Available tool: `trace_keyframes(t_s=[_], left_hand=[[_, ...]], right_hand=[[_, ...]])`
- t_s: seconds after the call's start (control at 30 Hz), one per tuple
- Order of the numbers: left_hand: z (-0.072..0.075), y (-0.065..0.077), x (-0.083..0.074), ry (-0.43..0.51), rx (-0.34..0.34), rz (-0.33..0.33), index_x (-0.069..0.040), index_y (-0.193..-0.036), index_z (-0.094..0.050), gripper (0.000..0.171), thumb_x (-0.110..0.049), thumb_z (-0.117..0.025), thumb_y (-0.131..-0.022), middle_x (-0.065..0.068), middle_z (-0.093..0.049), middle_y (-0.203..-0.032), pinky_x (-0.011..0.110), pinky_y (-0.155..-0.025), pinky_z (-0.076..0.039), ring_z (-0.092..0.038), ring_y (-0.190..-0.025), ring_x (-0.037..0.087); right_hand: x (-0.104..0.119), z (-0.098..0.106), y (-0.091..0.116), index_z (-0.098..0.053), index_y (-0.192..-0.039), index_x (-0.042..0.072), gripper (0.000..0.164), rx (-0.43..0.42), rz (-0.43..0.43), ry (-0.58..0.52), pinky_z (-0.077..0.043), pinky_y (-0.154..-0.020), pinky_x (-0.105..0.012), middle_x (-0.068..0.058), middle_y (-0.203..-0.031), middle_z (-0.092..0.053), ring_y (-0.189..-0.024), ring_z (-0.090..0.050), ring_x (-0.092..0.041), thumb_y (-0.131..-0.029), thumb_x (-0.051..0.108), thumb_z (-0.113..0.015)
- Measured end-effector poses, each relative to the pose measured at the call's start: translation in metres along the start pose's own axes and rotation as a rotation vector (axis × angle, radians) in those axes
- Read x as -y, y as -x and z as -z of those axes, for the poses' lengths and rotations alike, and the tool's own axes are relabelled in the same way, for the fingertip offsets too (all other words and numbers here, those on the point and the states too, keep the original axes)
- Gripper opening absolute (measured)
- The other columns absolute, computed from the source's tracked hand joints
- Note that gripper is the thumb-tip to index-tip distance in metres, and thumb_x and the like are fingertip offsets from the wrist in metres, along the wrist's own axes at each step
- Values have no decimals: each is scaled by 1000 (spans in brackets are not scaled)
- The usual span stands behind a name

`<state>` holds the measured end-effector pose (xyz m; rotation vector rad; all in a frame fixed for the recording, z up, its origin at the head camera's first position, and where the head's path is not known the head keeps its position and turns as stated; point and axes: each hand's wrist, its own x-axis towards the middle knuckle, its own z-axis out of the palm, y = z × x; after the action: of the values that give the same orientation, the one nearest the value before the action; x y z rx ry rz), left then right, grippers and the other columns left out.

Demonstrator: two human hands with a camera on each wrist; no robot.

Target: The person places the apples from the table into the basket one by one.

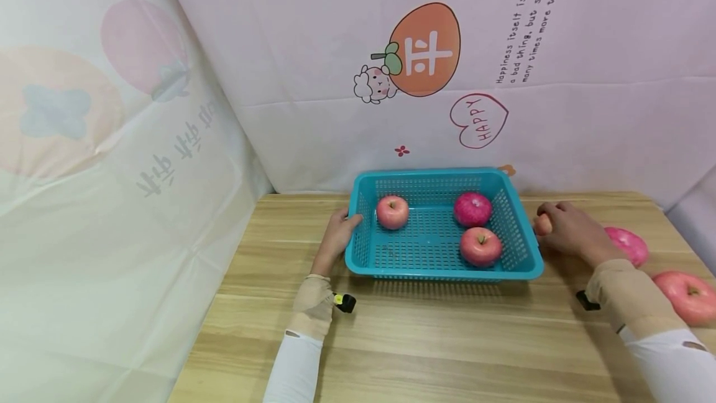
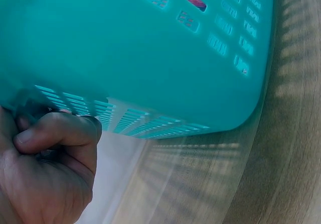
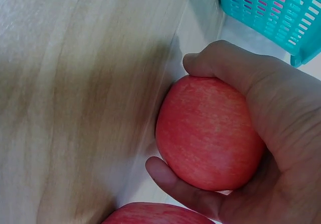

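My left hand (image 1: 337, 233) grips the left rim of a turquoise plastic basket (image 1: 436, 276). In the left wrist view its fingers (image 2: 60, 133) are curled at the rim beside the slotted wall. Two red apples (image 1: 393, 212) and a mottled bright-pink round fruit (image 1: 473, 209) lie inside the basket. Just right of the basket, my right hand (image 1: 573, 232) holds another red apple (image 3: 208, 133), thumb on one side and fingers on the other. This apple is low over the wooden table, and the head view shows only a small part of it.
Right of the right hand, a second mottled pink fruit (image 1: 629, 245) lies on the wooden table (image 1: 436, 341), partly behind the wrist. Nearer, a large red apple (image 1: 688, 296) sits beside the right sleeve. White printed cloth (image 1: 313, 142) hangs close behind the basket and along the left.
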<state>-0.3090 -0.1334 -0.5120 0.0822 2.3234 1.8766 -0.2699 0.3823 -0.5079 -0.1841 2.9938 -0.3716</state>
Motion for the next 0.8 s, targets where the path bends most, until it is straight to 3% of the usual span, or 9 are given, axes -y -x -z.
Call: trace_keyframes(t_s=[0.3,0.8], left_hand=[[-1,0,-1,1,-5,11,1,-148,-58,47,-21,-55,-107,29,-68,-136,50,-92,-64,-73,-115,43],[0,1,-1,-8,0,-3,2,-149,-57,47,-21,-53,-108,31,-67,-135,50,-91,-65,-73,-114,45]], right_hand=[[-3,2,0,-50,-143,-7,80,13,-21,2,-45,-97,-80,-43,-142,-45,-121,-51,-64,-92,50,-76],[9,17,3,-47,-147,-3,79,19,-35,3,-45,-97,-81,-41,-145,-42,-122,-49,-65,-94,50,-74]])
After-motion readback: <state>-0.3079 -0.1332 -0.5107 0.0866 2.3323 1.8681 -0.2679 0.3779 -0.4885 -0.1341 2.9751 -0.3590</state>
